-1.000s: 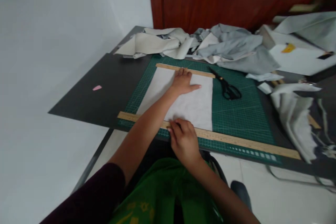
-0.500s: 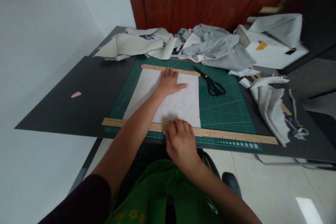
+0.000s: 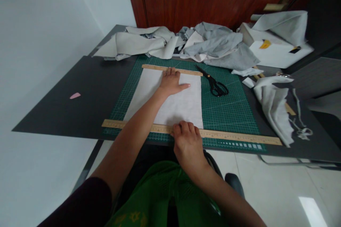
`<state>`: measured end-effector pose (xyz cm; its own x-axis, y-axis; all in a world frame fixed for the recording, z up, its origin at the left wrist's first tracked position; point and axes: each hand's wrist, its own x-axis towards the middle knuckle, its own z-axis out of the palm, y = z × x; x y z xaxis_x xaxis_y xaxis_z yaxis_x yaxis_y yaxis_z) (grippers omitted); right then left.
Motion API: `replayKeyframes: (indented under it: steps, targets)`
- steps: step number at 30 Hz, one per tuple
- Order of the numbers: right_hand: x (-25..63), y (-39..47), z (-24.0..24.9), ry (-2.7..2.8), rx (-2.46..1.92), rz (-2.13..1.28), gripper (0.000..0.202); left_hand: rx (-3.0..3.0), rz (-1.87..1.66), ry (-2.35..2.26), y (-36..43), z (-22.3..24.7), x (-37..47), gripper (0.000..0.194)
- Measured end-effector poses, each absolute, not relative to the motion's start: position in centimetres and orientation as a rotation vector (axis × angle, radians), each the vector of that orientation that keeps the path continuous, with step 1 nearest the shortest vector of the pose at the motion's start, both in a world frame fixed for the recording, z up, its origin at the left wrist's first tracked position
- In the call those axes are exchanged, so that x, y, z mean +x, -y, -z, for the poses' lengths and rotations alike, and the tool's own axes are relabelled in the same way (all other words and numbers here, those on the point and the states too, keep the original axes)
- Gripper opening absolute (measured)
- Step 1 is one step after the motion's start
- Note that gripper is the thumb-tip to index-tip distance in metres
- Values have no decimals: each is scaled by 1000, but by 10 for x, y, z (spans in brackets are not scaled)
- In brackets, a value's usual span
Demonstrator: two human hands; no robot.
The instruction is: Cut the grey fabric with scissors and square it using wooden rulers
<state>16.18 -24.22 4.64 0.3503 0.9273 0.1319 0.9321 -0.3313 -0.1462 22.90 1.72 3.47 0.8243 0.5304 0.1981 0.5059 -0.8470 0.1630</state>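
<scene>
My left hand (image 3: 171,81) lies flat on a piece of white cloth (image 3: 183,108), thumb spread to the right. Its fingertips reach the short wooden ruler (image 3: 151,67) along the cloth's far edge. Across the near edge of the cloth runs a long wooden ruler (image 3: 231,135). My right hand (image 3: 188,138) rests on this ruler with fingers curled and pressed together; anything between them is hidden. Black-handled scissors (image 3: 214,84) lie right of the cloth, blades towards the far ruler. Under all this is a green cutting mat (image 3: 231,113).
Crumpled grey and off-white fabric (image 3: 218,46) lines the back of the dark table (image 3: 90,110). A white box (image 3: 277,51) stands back right with cloth on it. More cloth (image 3: 277,103) and a cord (image 3: 303,133) lie at right. A pink scrap (image 3: 75,95) is at left.
My right hand has slid a little to the right along the near ruler. My left hand stays in place on the cloth, and the view has shifted slightly.
</scene>
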Motion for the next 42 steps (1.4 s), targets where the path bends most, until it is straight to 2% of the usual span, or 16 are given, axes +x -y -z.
replayKeyframes:
  steps: [29,39,40,42]
  targets:
    - [160,241,-47,1660,-2440,14,16,2890,-366,-828,-15,-38,226,82]
    - [160,242,-39,1700,-2362,21,15,2911,-329,-878,-18,-38,225,89]
    - [158,243,-34,1697,-2351,58,21,2912,-310,-882,-18,-39,224,92]
    - [152,245,-22,1673,-2301,164,58,2905,-297,-903,-17,-40,222,93]
